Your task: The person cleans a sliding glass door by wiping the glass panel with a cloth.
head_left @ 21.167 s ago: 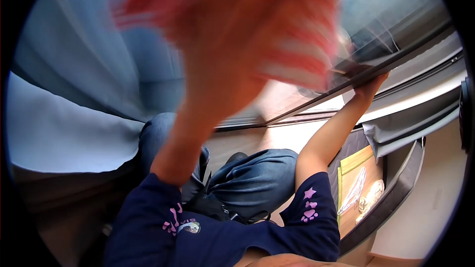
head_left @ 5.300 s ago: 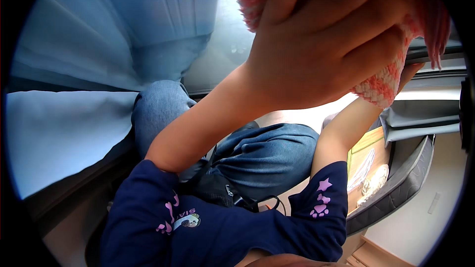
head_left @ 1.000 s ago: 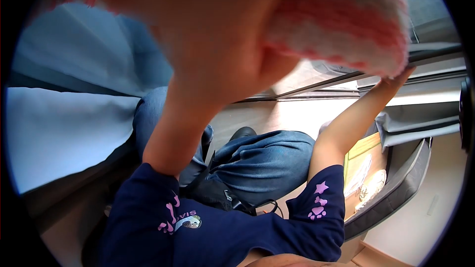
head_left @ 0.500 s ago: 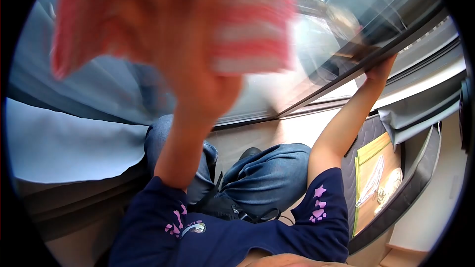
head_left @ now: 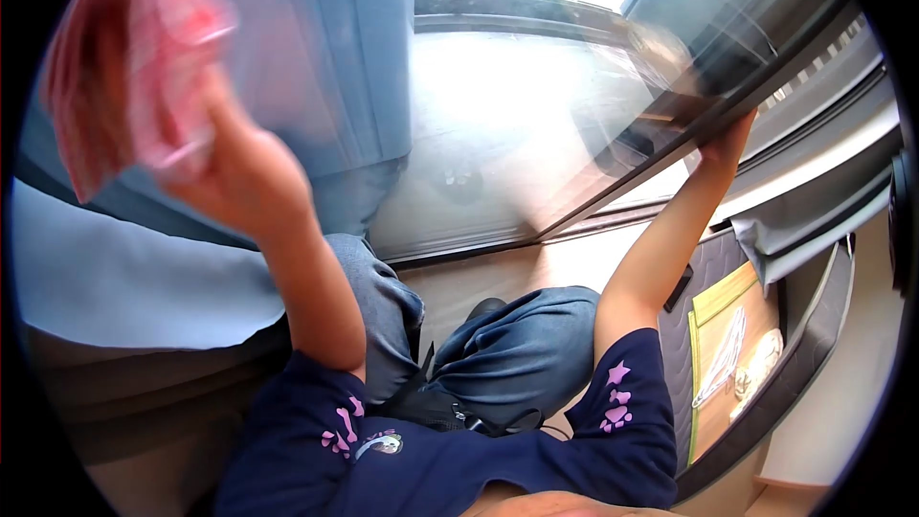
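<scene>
A folded pink-and-white striped cloth is in my left hand, raised at the upper left in front of the glass door. Motion blurs the cloth and the fingers, and I cannot tell whether the cloth touches the pane. On the right, my right hand grips the edge of the dark door frame; its fingers are partly hidden behind that frame.
A blue-grey curtain shows at the left of the glass. White fabric lies at my left. At right stands a grey quilted bin holding a yellow-edged board and white cords. My jeans-clad legs are folded below.
My left hand has swept the cloth from the upper middle to the far upper left, uncovering the glass and curtain. My right hand stays at the door frame.
</scene>
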Demonstrator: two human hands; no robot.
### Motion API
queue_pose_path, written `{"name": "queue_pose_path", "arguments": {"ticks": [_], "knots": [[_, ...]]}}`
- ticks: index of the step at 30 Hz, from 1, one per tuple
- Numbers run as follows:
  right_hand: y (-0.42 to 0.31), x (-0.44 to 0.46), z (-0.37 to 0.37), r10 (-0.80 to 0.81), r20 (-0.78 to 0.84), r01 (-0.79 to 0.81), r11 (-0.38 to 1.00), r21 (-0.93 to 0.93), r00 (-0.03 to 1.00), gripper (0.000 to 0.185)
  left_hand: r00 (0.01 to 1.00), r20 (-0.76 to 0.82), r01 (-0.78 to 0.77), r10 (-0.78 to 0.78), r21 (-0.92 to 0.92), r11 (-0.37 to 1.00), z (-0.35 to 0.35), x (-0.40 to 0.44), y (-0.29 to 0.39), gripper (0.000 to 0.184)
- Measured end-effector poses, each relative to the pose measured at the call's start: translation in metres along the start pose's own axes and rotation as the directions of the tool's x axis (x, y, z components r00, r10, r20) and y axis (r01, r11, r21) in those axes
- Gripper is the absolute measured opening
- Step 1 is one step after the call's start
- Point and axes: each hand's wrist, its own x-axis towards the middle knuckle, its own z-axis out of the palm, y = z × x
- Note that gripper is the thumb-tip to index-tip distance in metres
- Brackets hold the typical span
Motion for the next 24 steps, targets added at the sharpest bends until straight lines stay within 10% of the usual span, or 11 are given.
{"name": "queue_pose_path", "arguments": {"ticks": [3, 9, 10, 13, 17, 21, 24], "knots": [[-0.002, -0.005, -0.001, 0.043, -0.138, -0.041, 0.999, 0.023, 0.990, 0.074, 0.985, -0.105, 0.122, -0.139, -0.154, 0.981, 0.002, 0.000, -0.003, 0.030], [-0.002, 0.011, 0.026, 0.151, -0.296, -0.139, 0.988, 0.061, 0.943, 0.075, 0.882, 0.396, -0.293, 0.254, 0.041, 0.955, 0.017, -0.035, 0.010, 0.044], [-0.002, 0.013, 0.031, 0.169, -0.317, -0.157, 0.985, 0.066, 0.933, 0.075, 0.836, 0.537, -0.284, 0.110, 0.252, 0.925, 0.021, -0.036, 0.045, 0.046], [-0.002, 0.009, 0.045, 0.071, -0.192, -0.073, 0.997, -0.005, 0.979, 0.075, 0.705, 0.594, -0.585, 0.386, 0.180, 0.791, 0.028, -0.054, 0.011, 0.042], [0.059, 0.066, -0.076, 0.136, 0.065, -0.140, 0.989, 0.046, 0.989, 0.075, 0.745, 0.567, -0.501, 0.351, 0.130, 0.856, 0.021, -0.021, 0.023, 0.032], [0.130, 0.105, -0.189, 0.185, 0.346, -0.234, 0.967, 0.104, 0.920, 0.075, 0.984, 0.137, -0.127, 0.115, 0.085, 0.988, 0.004, -0.001, 0.009, 0.024], [0.185, 0.150, -0.266, 0.195, 0.544, -0.313, 0.941, 0.132, 0.816, 0.075, 0.973, -0.171, 0.148, -0.156, -0.055, 0.987, -0.007, 0.009, -0.005, 0.020]]}}
